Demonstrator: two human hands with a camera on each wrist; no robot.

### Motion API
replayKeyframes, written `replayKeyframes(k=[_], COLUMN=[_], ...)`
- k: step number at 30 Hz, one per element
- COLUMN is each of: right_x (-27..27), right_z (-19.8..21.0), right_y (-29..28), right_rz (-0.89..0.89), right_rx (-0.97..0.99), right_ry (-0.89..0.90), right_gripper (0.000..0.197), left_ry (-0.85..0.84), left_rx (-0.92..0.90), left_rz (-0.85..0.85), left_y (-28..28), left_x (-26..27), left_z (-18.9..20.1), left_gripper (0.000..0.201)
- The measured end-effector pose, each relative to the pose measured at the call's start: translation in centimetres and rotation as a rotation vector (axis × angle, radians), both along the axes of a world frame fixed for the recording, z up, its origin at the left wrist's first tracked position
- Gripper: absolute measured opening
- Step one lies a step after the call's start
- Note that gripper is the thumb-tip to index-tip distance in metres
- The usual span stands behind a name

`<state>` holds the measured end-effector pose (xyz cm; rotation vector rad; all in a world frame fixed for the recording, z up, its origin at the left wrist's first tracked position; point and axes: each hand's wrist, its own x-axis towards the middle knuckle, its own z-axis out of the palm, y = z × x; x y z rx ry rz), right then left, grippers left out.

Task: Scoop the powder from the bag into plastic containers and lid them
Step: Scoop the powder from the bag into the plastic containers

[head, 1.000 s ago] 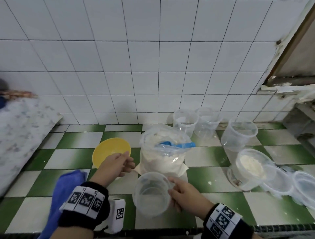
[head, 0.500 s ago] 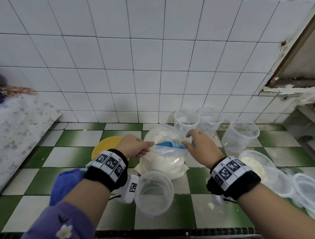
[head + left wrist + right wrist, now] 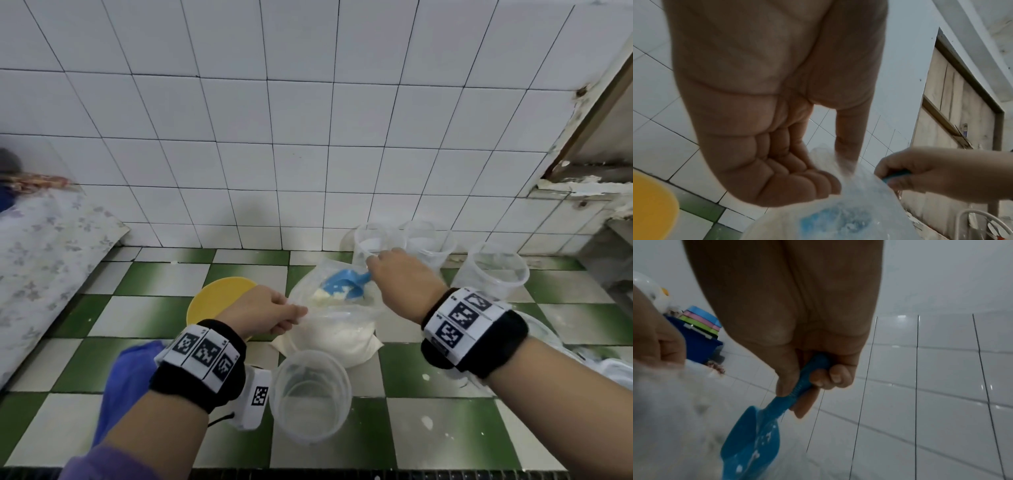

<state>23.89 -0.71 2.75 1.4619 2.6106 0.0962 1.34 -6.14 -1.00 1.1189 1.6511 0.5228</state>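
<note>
A clear plastic bag (image 3: 337, 330) of white powder stands mid-counter. My left hand (image 3: 270, 313) pinches the bag's left rim (image 3: 840, 172) and holds it open. My right hand (image 3: 399, 277) grips the handle of a blue scoop (image 3: 346, 284), whose bowl lies inside the bag with some powder on it. In the right wrist view my fingers curl round the scoop handle (image 3: 803, 386). An empty clear container (image 3: 310, 394) stands just in front of the bag, near the counter's front edge.
A yellow bowl (image 3: 215, 296) sits left of the bag, a blue cloth (image 3: 126, 383) at front left. Several empty clear containers (image 3: 493, 274) stand behind and right of the bag against the tiled wall. A flowered cloth (image 3: 41, 267) covers the far left.
My right hand left the front container, reached to the bag and took hold of the scoop handle. My left hand moved to the bag's rim and pinched it. The scoop now tilts in the powder.
</note>
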Motion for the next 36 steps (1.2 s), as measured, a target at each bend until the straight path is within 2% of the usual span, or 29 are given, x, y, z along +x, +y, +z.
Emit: replayKeyframes(k=[6,10,14,19,24,28,31,36], right_x=[1.9,1.6,0.2,-0.8,0.5,1.0,0.5,-0.1], right_z=[4.7,4.5,1.6,-1.3,-0.7,0.9,0.6,-1.1], right_y=[-0.3,-0.7,-1.2,-2.0,-1.7,-1.8,-2.1,-1.0], right_rz=[0.157,0.231,0.201,0.139,0.031,-0.024,-0.028,-0.054], right_rx=[0.082,0.001,-0.116,-0.027,0.063,0.214,0.1,-0.04], right_ry=[-0.038,-0.071,-0.076,-0.076,0.044,0.019,-0.08,-0.074], right_gripper=[0.051,0.053,0.047,0.039,0.034,0.011,0.018,0.023], left_ry=[-0.107,-0.113,-0.093,-0.091,-0.085,-0.064,-0.053,-0.199], left_rx=[-0.017,-0.006,0.002,0.017,0.017,-0.005,-0.008,-0.042], left_rz=[0.043,0.054,0.033,0.033,0.027,0.091,0.112,0.156], left_y=[-0.4,-0.5,-0.6,-0.6,-0.6,-0.2,0.1,0.5], left_x=[-0.1,0.0,0.1,0.3,0.0,-0.1,0.3,0.5], left_z=[0.0,-0.2,-0.4,-0.3,-0.6,-1.2,-1.2,-1.3], left_gripper=[0.02,0.019,0.019,0.018,0.017,0.032,0.03,0.025])
